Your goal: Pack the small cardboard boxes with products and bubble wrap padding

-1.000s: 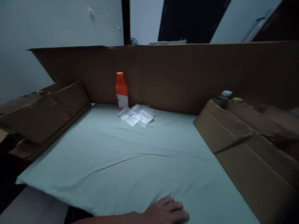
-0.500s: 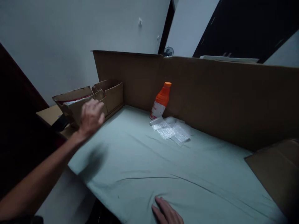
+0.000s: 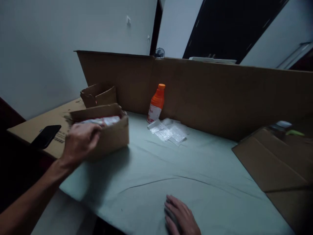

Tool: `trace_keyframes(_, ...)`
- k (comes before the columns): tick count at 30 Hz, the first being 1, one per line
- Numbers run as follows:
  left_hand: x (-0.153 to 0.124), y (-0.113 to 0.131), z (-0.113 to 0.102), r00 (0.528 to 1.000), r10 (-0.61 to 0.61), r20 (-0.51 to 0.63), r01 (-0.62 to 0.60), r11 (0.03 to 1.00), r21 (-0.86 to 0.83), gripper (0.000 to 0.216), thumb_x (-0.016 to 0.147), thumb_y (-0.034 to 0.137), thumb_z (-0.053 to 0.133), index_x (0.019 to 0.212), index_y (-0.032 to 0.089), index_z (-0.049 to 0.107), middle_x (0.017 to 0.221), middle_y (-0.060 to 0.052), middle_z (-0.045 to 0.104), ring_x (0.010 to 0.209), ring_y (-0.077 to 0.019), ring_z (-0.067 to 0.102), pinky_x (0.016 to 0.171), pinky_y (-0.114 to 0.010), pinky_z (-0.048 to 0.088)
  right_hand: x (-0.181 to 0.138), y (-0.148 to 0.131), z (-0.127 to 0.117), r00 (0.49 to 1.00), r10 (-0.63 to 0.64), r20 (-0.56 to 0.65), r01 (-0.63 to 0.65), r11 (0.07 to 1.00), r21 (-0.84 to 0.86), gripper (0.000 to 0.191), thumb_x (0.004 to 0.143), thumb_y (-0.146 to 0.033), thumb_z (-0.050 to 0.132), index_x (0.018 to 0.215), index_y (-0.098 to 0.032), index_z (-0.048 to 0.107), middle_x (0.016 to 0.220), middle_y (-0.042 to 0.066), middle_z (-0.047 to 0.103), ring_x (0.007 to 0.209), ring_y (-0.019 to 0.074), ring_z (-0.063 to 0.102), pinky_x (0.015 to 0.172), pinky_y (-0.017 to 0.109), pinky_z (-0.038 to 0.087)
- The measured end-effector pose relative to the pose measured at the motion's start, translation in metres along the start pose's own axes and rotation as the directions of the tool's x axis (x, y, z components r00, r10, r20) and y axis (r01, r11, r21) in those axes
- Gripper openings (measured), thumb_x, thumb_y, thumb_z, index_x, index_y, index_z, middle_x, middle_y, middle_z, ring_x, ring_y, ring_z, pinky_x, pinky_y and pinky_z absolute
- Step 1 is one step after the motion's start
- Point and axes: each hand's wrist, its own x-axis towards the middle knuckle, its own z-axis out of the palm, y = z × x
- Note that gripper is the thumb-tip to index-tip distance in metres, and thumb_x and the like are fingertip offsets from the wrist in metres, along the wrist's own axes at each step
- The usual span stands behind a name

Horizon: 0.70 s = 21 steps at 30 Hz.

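Carton (image 3: 114,138) shifted over cloth (image 3: 202,156), gripped by left fingers (image 3: 94,127); right fingers (image 3: 174,201) loosely spread; bottle label (image 3: 154,113) (white) unreadable.

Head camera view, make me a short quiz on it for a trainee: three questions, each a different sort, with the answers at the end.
1. Which hand is gripping the nearer open cardboard box on the left side?

2. True or false: the orange-and-white bottle is lying on its side.

3. Multiple choice: what lies right by the bottle's foot?
a) a dark phone
b) clear bubble wrap
c) a fan

Key:
1. The left hand, at the box's near rim.
2. False; it stands upright.
3. b
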Motion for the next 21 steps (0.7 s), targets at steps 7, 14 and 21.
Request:
trace_keyframes(7,-0.070,0.131,0.003,0.910,0.414,-0.028,-0.367,0.773,-0.518,0.024,0.088,0.001,0.052,0.101,0.019,0.061,0.090,-0.004,0.073,0.084,-0.0179,0.066,0.089,-0.040,0.048,0.009,-0.004,-0.036,0.965,0.245,-0.094,-0.238,0.968,0.084,0.060,0.095,-0.032,0.055,0.150,-0.018,0.039,0.142,0.016,0.057,0.129,0.0297,0.058,0.101,0.043,0.056)
trace_keyframes(14,-0.128,0.132,0.015,0.986,-0.092,-0.137,0.012,0.867,-0.499,0.076,0.071,0.032,0.076,0.140,0.044,0.046,0.147,-0.001,0.050,0.130,-0.0380,0.052,0.110,-0.061,0.041,-0.026,0.006,-0.052,0.883,0.467,0.044,-0.466,0.862,0.198,0.072,0.089,-0.038,0.062,0.153,-0.019,0.034,0.147,0.018,0.053,0.134,0.0335,0.054,0.107,0.049,0.051)
trace_keyframes(21,-0.147,0.115,0.080,0.626,-0.453,0.635,0.745,0.587,-0.316,0.065,0.071,0.062,0.062,0.118,0.017,0.058,0.114,-0.016,0.067,0.112,-0.0427,0.062,0.098,-0.061,0.049,0.026,0.019,-0.059,0.913,0.367,0.179,-0.407,0.776,0.481,0.077,0.079,-0.018,0.057,0.152,-0.020,0.032,0.148,0.014,0.050,0.135,0.0279,0.051,0.110,0.045,0.046)
